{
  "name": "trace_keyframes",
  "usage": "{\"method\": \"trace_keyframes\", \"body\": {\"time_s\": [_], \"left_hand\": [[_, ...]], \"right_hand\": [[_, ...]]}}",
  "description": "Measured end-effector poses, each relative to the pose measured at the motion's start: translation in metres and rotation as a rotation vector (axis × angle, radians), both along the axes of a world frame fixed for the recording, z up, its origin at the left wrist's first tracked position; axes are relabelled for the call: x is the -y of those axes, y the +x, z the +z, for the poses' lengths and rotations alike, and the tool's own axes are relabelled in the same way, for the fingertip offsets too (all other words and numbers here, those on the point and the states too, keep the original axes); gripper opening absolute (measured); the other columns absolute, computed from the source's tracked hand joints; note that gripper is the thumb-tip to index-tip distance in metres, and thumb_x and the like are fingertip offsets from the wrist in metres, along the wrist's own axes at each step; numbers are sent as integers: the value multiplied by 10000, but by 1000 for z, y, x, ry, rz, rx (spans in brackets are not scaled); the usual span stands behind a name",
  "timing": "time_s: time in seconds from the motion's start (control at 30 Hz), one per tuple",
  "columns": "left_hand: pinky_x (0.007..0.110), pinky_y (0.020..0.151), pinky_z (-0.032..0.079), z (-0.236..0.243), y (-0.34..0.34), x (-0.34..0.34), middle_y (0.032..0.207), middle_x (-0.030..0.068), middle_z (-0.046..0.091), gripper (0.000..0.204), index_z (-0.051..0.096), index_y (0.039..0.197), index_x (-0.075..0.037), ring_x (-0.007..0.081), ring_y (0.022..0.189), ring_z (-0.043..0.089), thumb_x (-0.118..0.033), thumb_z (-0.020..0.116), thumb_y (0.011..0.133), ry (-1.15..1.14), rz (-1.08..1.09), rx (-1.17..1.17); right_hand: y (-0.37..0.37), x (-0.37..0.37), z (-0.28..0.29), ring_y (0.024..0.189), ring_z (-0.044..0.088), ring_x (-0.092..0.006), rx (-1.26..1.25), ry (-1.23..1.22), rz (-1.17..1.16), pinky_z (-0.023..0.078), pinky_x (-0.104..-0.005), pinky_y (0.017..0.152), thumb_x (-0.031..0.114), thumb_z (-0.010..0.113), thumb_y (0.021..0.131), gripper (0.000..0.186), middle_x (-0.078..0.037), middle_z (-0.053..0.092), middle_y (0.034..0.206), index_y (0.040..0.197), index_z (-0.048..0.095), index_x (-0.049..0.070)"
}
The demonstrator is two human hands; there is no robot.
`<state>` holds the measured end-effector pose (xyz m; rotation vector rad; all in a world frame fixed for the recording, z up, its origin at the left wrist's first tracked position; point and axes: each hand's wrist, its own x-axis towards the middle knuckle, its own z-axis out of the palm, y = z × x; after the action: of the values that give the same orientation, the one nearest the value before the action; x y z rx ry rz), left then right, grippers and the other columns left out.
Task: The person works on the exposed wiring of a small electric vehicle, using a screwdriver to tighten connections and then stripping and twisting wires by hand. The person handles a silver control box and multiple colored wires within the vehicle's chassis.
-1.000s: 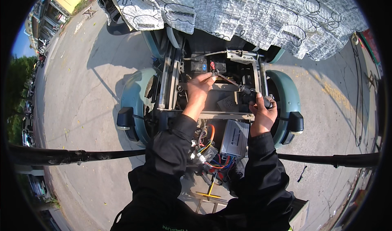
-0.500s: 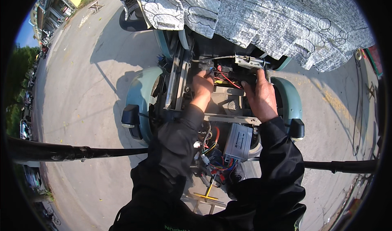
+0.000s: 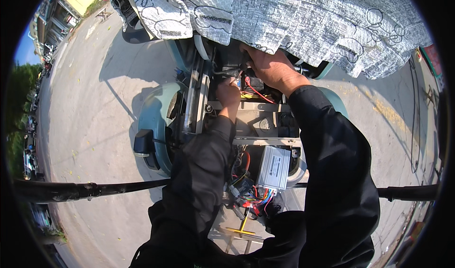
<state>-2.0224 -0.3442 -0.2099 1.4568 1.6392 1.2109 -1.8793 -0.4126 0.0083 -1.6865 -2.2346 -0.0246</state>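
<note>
My left hand (image 3: 228, 95) is bent down into the open vehicle compartment, fingers closed beside a black battery (image 3: 256, 82). Its fingertips pinch something too small and shaded to make out. A red wire (image 3: 261, 93) runs from the battery top toward the right. Farther off, my right hand (image 3: 275, 71) reaches in just below the edge of a patterned grey-white cloth (image 3: 303, 21). Its fingers curl round something dark that I cannot make out. Close by the left fingertips, a dark cable (image 3: 222, 72) crosses toward the right hand.
Nearer me sits a finned silver box (image 3: 274, 168) with a bundle of coloured wires (image 3: 260, 197). A metal crossbar (image 3: 265, 141) spans the compartment. Green-blue fenders (image 3: 156, 97) with a dark lamp (image 3: 143, 143) flank it. Black bars (image 3: 85, 191) stick out at both sides above the pavement.
My right hand has moved from the right side of the compartment leftward and farther in, to the cloth's edge. My left hand stays by the battery. The view has shifted slightly.
</note>
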Motion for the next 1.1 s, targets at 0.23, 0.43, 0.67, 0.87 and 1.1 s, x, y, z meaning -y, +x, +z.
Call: {"method": "trace_keyframes", "body": {"time_s": [0.23, 0.43, 0.67, 0.87, 1.1], "left_hand": [[334, 669, 595, 7, -2, -1, 882, 170, 768, 245, 797, 1061, -44, 229, 706, 757, -8, 621, 894, -149, -23, 244], [289, 580, 577, 12, -1, -1, 890, 107, 763, 184, 788, 1092, -35, 166, 658, 713, -56, 666, 955, -242, -15, 291], [328, 626, 597, 14, -3, 0, 905, 162, 777, 218, 797, 1071, -30, 226, 685, 751, -29, 647, 913, -247, -28, 207], [332, 627, 596, 16, -3, 3, 889, 160, 777, 251, 799, 1073, -35, 239, 675, 751, -18, 620, 898, -204, -32, 228], [332, 622, 590, 14, -3, 1, 845, 160, 771, 277, 807, 1078, -63, 230, 653, 750, -32, 593, 905, -205, -34, 166]], "right_hand": [[-2, -21, -20, 1089, 653, -399, -79, 108, 29, 556, -487, 871, 146, 658, 907, 404, -186, 649, 1193, 1299, 560, 123], [2, -27, -25, 1228, 601, -400, -41, -74, -2, 519, -463, 1005, 185, 570, 966, 464, -195, 582, 1388, 1422, 499, 139], [2, -27, -24, 1314, 558, -379, -109, -92, -8, 462, -441, 1091, 328, 443, 1040, 474, -183, 554, 1470, 1476, 465, 145], [-1, -27, -19, 1388, 506, -343, -258, -177, -103, 395, -418, 1149, 397, 426, 1053, 507, -161, 532, 1515, 1477, 491, 127], [0, -25, -15, 1433, 465, -325, -391, -376, -46, 365, -421, 1176, 430, 395, 1063, 553, -162, 507, 1544, 1499, 474, 98]]}}
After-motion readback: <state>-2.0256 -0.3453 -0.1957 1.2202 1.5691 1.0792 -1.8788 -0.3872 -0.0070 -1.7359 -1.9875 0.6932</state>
